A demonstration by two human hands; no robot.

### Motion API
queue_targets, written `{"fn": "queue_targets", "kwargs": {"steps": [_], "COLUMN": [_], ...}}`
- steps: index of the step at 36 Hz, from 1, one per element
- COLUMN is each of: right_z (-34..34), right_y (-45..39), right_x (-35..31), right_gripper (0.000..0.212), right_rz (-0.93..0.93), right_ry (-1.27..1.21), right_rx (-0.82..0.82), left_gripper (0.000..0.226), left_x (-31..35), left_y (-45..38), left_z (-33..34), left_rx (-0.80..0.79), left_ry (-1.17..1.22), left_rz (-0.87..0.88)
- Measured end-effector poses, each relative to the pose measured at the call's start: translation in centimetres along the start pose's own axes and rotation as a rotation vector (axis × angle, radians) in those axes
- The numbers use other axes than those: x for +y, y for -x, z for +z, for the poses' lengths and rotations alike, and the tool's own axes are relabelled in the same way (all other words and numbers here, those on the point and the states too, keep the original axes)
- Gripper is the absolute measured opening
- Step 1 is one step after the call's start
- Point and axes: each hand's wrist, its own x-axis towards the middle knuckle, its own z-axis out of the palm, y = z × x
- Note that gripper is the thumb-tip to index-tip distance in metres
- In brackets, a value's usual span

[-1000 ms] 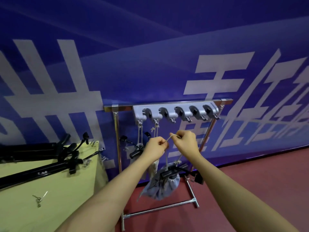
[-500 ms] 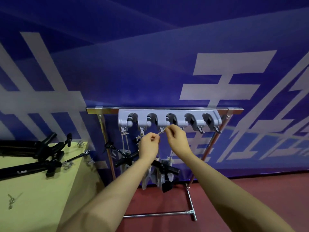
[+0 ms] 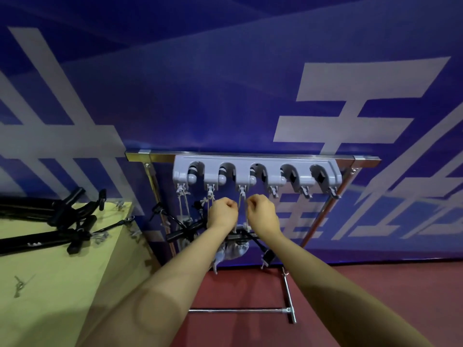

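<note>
Thin cord (image 3: pixel 241 205) on third hook (image 3: pixel 242 190): limp, light, likely slippery.
Left hand (image 3: pixel 223 213) and right hand (image 3: pixel 263 214) pinch it with curled fingers; best held close under the hook.

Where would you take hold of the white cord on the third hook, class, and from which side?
Pinch the cord just under the hook, one strand from each side, as the left hand and right hand do: it hangs as a narrow upright loop.
</note>
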Motion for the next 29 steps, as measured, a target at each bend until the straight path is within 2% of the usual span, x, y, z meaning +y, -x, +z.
{"fn": "queue_targets", "kwargs": {"steps": [4,7,12,16,21,26,29], "right_z": [0.8,1.0,1.2,2.2,5.3,9.4,11.4], "right_y": [1.2,2.3,4.4,6.8,10.4,13.7,15.2], "right_x": [-0.2,-0.5,-2.3,-4.5,-7.7,-11.7,-14.1], "right_gripper": [0.019,0.019,0.021,0.018,0.016,0.017,0.017], "right_rz": [0.066,0.082,0.053,-0.008,-0.026,-0.056,-0.055], "right_ry": [-0.024,-0.054,-0.092,-0.118,-0.154,-0.159,-0.221], "right_rx": [-0.023,-0.028,-0.053,-0.106,-0.140,-0.177,-0.211], "left_gripper": [0.028,0.022,0.029,0.021,0.023,0.037,0.035], "left_x": [-0.4,-1.2,-3.7,-5.3,-8.9,-13.2,-15.2], "left_y": [0.3,0.9,1.6,3.7,5.6,7.3,8.5], "left_z": [-0.8,-2.0,-4.9,-8.5,-13.6,-18.4,-21.4], "left_rx": [-0.008,0.003,-0.008,-0.060,-0.060,-0.026,-0.013], "left_ry": [0.077,0.104,0.133,0.093,0.072,0.063,0.027], "left_rz": [-0.039,-0.058,-0.045,0.017,0.061,0.080,0.099]}}
